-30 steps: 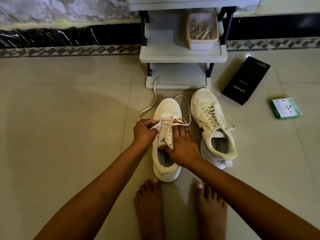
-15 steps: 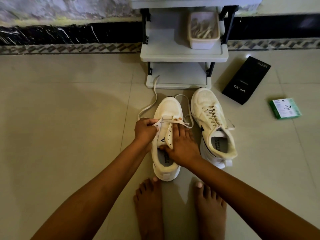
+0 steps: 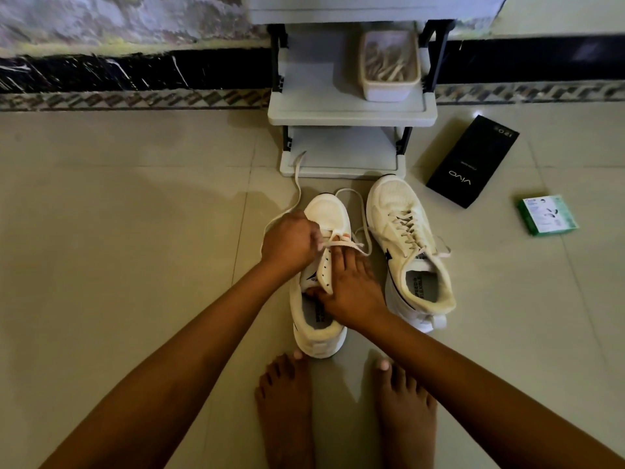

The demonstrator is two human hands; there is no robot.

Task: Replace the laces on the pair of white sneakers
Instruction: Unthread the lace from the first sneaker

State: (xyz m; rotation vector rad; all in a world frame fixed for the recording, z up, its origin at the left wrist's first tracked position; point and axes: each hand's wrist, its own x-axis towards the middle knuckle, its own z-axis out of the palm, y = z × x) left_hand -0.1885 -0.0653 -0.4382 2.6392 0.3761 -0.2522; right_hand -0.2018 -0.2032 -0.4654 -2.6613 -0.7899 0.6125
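Two white sneakers stand on the tiled floor. The left sneaker (image 3: 326, 214) has a white lace (image 3: 297, 189) running through only its front eyelets, with loose ends trailing toward the rack and around the toe. My left hand (image 3: 289, 240) pinches the lace at the shoe's left side. My right hand (image 3: 350, 286) lies on the tongue and eyelet flap, thumb tucked into the opening, fingers stretched toward the lace. The right sneaker (image 3: 406, 238) is fully laced and untouched.
A grey shelf rack (image 3: 351, 115) stands just beyond the shoes, holding a tub of laces (image 3: 389, 67). A black phone box (image 3: 471, 162) and a green box (image 3: 546, 214) lie on the floor to the right. My bare feet (image 3: 287, 407) are behind the left sneaker.
My left hand has drawn the lace a little up and to the left across the front eyelets. The right hand stays on the tongue.
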